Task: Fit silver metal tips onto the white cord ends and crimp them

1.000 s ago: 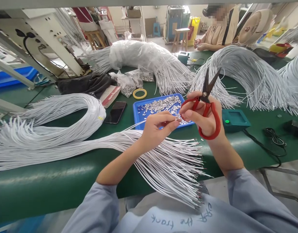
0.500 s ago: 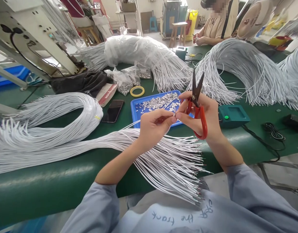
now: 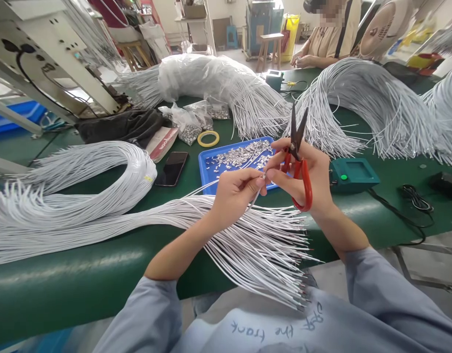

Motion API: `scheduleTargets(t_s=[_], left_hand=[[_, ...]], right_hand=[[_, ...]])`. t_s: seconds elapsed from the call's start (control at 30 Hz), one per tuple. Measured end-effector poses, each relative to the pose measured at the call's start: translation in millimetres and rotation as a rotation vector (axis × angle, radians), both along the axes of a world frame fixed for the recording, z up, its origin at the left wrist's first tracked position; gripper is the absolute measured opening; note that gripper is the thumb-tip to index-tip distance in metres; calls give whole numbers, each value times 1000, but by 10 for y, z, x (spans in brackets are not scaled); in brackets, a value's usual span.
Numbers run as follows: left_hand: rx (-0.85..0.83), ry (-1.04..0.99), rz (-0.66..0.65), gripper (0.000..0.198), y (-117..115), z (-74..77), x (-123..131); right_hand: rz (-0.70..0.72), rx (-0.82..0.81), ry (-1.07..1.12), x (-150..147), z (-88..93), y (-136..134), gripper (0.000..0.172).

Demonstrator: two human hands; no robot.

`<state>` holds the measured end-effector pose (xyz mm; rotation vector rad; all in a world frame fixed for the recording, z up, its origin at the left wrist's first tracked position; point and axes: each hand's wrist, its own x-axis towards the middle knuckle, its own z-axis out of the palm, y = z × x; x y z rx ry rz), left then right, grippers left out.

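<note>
My left hand (image 3: 235, 195) pinches the end of one thin white wire (image 3: 207, 188) lifted from the big bundle of white wires (image 3: 145, 215) that fans over the table's front edge. My right hand (image 3: 307, 171) holds red-handled scissors (image 3: 297, 157), blades up and slightly apart, and its thumb and forefinger meet my left fingertips at a small metal piece (image 3: 264, 174). Just behind both hands sits a blue tray (image 3: 207, 169) with many small silver terminals (image 3: 240, 154).
A black phone (image 3: 171, 168), a tape roll (image 3: 208, 138) and bags of terminals (image 3: 191, 125) lie behind the tray. A teal box with a green button (image 3: 353, 175) and a black cable (image 3: 413, 201) are to the right. More wire bundles (image 3: 365, 108) and another person (image 3: 329, 39) are at the far side.
My right hand turned the scissors from tilted right to nearly upright and brought its fingertips against my left fingertips. Both hands shifted slightly left.
</note>
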<state>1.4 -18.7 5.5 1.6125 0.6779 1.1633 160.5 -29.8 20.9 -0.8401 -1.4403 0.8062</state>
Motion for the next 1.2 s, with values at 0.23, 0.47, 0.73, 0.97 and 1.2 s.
scheduleTargets(t_s=[0.23,0.47,0.73,0.97,1.2], left_hand=[[-226,-55,-196,42,47,7,-35],[-419,-151,-331,36,50,7,-21],[-40,-88,81,22,49,-24,-1],[149,-187,285,15,47,12,-19],[137,-153,321,16,40,37,-83]], right_hand=[[46,-39,45,-8,10,10,32],[145,-26,105,-16,-7,42,30],[37,61,52,44,-12,117,29],[-77,127,-53,68,-63,167,22],[-182,402,-455,66,-118,182,29]])
